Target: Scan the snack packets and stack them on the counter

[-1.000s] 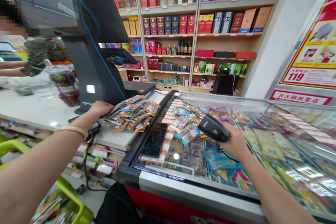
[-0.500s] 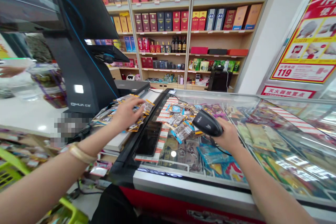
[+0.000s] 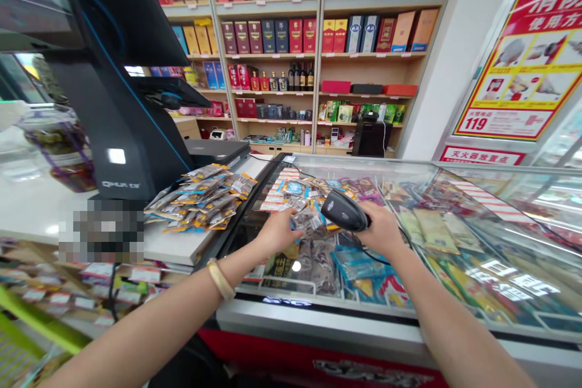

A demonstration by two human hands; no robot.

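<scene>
My right hand (image 3: 381, 227) is wrapped round a black handheld barcode scanner (image 3: 344, 211), its head pointing left over the glass freezer top. My left hand (image 3: 279, 231), with a bangle on the wrist, is at the left edge of a scatter of small snack packets on the glass. Its thumb and fingers close on one clear-and-blue snack packet (image 3: 308, 220), which lies just left of and below the scanner head. On the white counter to the left sits a heap of similar packets (image 3: 207, 199). A dark phone (image 3: 254, 221) is mostly covered by my left hand and forearm.
A black checkout terminal (image 3: 122, 127) stands on the left counter. Under the freezer glass (image 3: 454, 194) lie bagged frozen goods. Shelves of boxed bottles (image 3: 291, 36) rise behind, with a red safety poster (image 3: 522, 60) on the right wall. A green basket (image 3: 36, 327) is at lower left.
My left hand has left the heap on the counter and moved right to the packets on the glass. The scanner stays in my right hand. The view has turned slightly right.
</scene>
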